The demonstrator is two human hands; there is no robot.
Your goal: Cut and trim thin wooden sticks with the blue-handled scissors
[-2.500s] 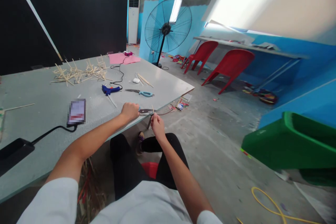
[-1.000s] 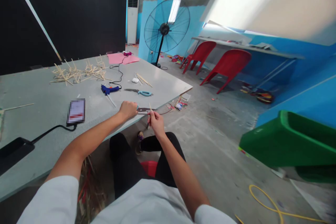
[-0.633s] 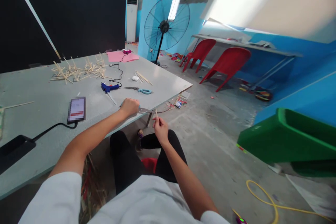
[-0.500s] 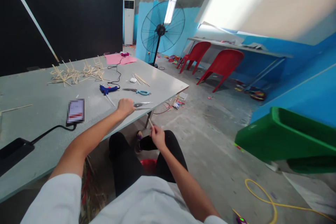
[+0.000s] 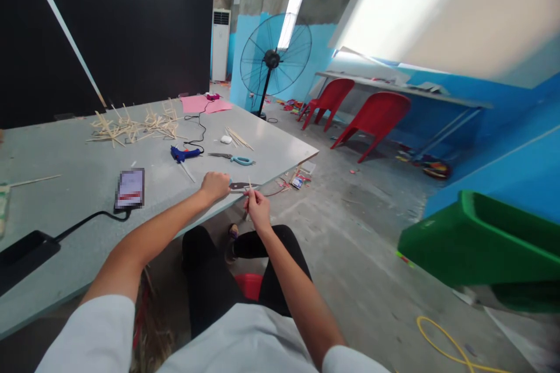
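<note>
My left hand (image 5: 216, 185) is closed round the handles of a pair of scissors (image 5: 240, 186) at the table's near edge, blades pointing right and parted. My right hand (image 5: 259, 207) pinches a thin wooden stick (image 5: 249, 182), whose upper end stands at the blades. Whether the blades touch the stick I cannot tell. Beyond them lies a second pair of scissors (image 5: 240, 159) with light blue handles. A blue glue gun (image 5: 185, 154) rests to the left, a white glue stick at its rear. Farther back are several loose sticks (image 5: 238, 138) beside a small white case (image 5: 226, 140).
Stick frames (image 5: 135, 125) are heaped on the grey table (image 5: 161, 163). A phone (image 5: 130, 187) on a black cable lies left of my arm. Pink paper (image 5: 203, 105) is at the back. A green bin (image 5: 472, 245), red chairs (image 5: 371, 119) and a fan (image 5: 272, 59) stand on the right.
My right hand has risen from above my knee to the table edge, bringing the stick up to the scissor blades. My left hand keeps hold of the scissors. The view has shifted slightly.
</note>
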